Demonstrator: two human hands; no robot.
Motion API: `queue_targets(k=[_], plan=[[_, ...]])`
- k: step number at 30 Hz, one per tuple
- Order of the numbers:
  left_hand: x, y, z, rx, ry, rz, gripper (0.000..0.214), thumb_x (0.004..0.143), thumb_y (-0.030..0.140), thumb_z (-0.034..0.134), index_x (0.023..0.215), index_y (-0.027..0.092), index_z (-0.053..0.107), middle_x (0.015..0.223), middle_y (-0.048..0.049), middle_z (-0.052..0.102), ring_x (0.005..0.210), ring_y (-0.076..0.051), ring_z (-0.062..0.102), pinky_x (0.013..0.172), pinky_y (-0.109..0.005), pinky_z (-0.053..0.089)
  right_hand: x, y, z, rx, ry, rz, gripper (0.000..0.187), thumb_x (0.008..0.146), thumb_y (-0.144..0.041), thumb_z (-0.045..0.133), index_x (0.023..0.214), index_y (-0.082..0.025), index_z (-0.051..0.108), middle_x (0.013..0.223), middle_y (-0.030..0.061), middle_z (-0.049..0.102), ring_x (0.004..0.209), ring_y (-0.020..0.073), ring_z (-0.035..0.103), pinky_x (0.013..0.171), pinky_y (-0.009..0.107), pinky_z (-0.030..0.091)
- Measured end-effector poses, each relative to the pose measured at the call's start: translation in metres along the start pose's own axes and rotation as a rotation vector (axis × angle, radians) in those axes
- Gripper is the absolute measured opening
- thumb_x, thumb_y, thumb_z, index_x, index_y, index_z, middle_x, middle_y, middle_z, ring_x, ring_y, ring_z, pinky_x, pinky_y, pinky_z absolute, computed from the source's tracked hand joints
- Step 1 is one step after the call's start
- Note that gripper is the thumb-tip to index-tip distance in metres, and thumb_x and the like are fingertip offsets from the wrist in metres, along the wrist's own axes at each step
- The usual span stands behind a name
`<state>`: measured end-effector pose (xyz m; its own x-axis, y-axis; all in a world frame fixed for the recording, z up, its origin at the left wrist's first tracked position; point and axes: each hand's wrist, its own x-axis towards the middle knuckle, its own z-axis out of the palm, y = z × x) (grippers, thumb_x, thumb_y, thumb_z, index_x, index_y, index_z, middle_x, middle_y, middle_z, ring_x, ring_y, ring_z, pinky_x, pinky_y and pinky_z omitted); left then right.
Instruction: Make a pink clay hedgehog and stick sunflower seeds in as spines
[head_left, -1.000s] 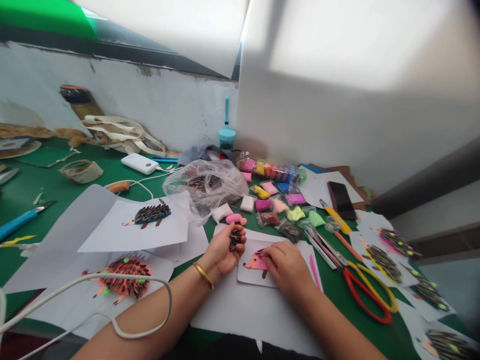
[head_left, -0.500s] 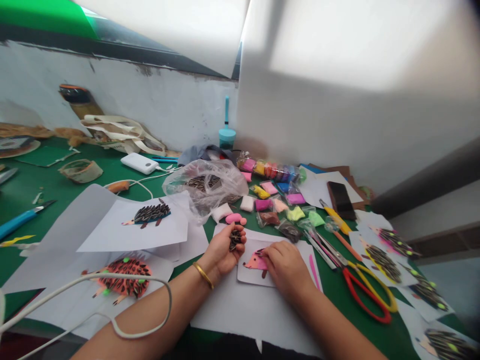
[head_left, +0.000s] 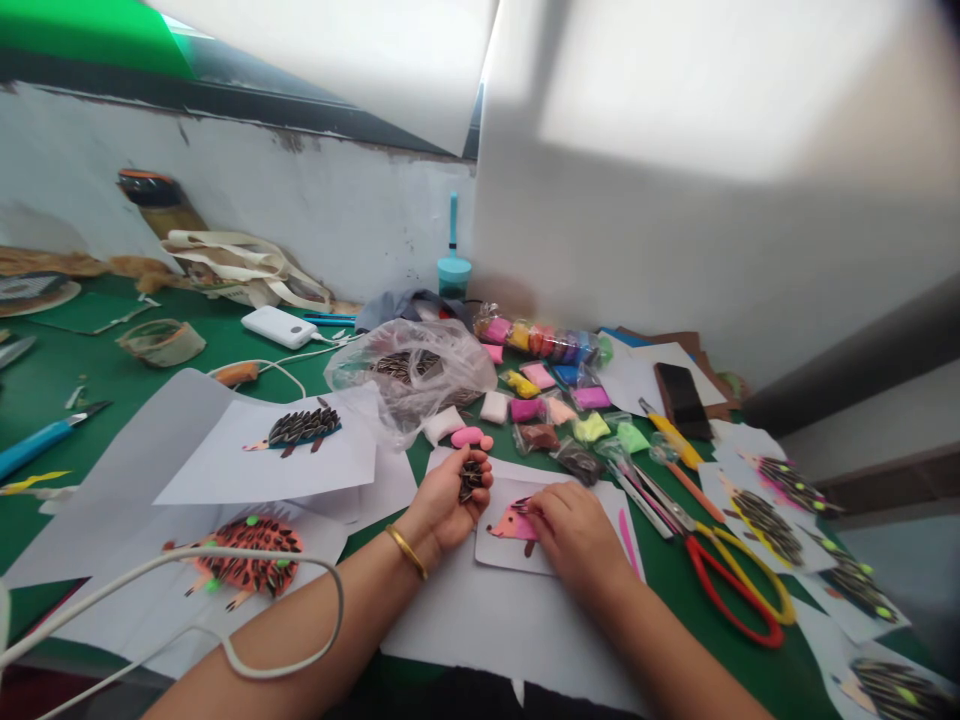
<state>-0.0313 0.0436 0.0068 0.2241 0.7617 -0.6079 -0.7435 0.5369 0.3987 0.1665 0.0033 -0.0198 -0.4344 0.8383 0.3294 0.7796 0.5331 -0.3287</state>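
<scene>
Right hand (head_left: 574, 535) presses bunched fingertips on the pink clay hedgehog (head_left: 508, 524); whether they pinch anything, I cannot tell. Its snout points left toward the left hand (head_left: 446, 505), just beside it and half-closed around sunflower seeds (head_left: 470, 480).

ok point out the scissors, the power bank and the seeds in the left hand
scissors (head_left: 691, 548) head view, top of the red handle
power bank (head_left: 280, 327) head view, middle of its white top
seeds (head_left: 470, 480) head view, middle of the dark bunch
</scene>
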Motion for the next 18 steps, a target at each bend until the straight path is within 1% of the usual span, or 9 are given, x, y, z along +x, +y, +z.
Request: queue_targets(k=[4, 6, 8, 11, 14, 16, 18], plan=[[0.001, 0.000, -0.001, 0.009, -0.002, 0.002, 0.021, 0.095, 0.027, 0.053, 0.081, 0.013, 0.055, 0.072, -0.0010, 0.053, 0.053, -0.006, 0.053, 0.038, -0.011, 0.031, -0.001, 0.003, -0.005, 0.042, -0.022, 0.058, 0.003, 0.090, -0.018, 0.061, 0.089, -0.020, 0.062, 0.090, 0.0052, 0.064, 0.089, 0.0229, 0.054, 0.080, 0.035, 0.038], [0.001, -0.001, -0.002, 0.034, -0.018, 0.011, 0.018, 0.093, 0.028, 0.058, 0.082, 0.013, 0.056, 0.073, 0.0000, 0.053, 0.053, -0.005, 0.052, 0.037, -0.010, 0.029, -0.002, 0.006, -0.007, 0.053, -0.028, 0.077, 0.003, 0.088, -0.018, 0.063, 0.089, -0.021, 0.062, 0.091, 0.0043, 0.064, 0.090, 0.0228, 0.054, 0.080, 0.035, 0.037], [0.000, -0.002, -0.003, 0.110, -0.055, 0.039, 0.019, 0.088, 0.030, 0.065, 0.084, 0.013, 0.056, 0.072, 0.0018, 0.051, 0.051, -0.003, 0.048, 0.037, -0.010, 0.023, -0.003, 0.009, -0.007, 0.059, -0.030, 0.090, 0.004, 0.087, -0.018, 0.064, 0.087, -0.021, 0.062, 0.090, 0.0040, 0.064, 0.089, 0.0226, 0.054, 0.079, 0.035, 0.038], [-0.002, -0.005, -0.005, 0.337, -0.130, 0.102, 0.028, 0.079, 0.035, 0.074, 0.084, 0.014, 0.057, 0.067, 0.0057, 0.045, 0.046, -0.002, 0.037, 0.037, -0.012, 0.015, -0.003, 0.012, -0.005, 0.082, -0.020, 0.083, 0.004, 0.088, -0.018, 0.062, 0.087, -0.021, 0.064, 0.090, 0.0045, 0.065, 0.089, 0.0224, 0.054, 0.079, 0.035, 0.038], [-0.004, -0.007, -0.007, 0.566, -0.186, 0.137, 0.031, 0.077, 0.041, 0.073, 0.086, 0.014, 0.059, 0.061, 0.0079, 0.040, 0.044, -0.003, 0.030, 0.038, -0.015, 0.012, -0.003, 0.012, -0.004, 0.113, -0.011, 0.051, 0.008, 0.089, -0.016, 0.060, 0.090, -0.022, 0.066, 0.090, 0.0043, 0.066, 0.089, 0.0215, 0.055, 0.080, 0.034, 0.039], [-0.005, -0.007, -0.007, 0.713, -0.202, 0.144, 0.030, 0.080, 0.043, 0.066, 0.090, 0.014, 0.063, 0.057, 0.0083, 0.039, 0.044, -0.005, 0.030, 0.040, -0.017, 0.015, -0.002, 0.012, -0.003, 0.118, -0.008, 0.040, 0.011, 0.089, -0.015, 0.060, 0.091, -0.022, 0.067, 0.089, 0.0040, 0.066, 0.088, 0.0211, 0.055, 0.080, 0.034, 0.039], [-0.004, -0.006, -0.007, 0.947, -0.205, 0.214, 0.029, 0.084, 0.041, 0.060, 0.091, 0.014, 0.067, 0.055, 0.0061, 0.044, 0.047, -0.008, 0.037, 0.044, -0.019, 0.025, -0.001, 0.012, -0.003, 0.116, -0.004, 0.034, 0.012, 0.089, -0.014, 0.060, 0.091, -0.023, 0.068, 0.089, 0.0042, 0.066, 0.088, 0.0211, 0.055, 0.080, 0.033, 0.039]])
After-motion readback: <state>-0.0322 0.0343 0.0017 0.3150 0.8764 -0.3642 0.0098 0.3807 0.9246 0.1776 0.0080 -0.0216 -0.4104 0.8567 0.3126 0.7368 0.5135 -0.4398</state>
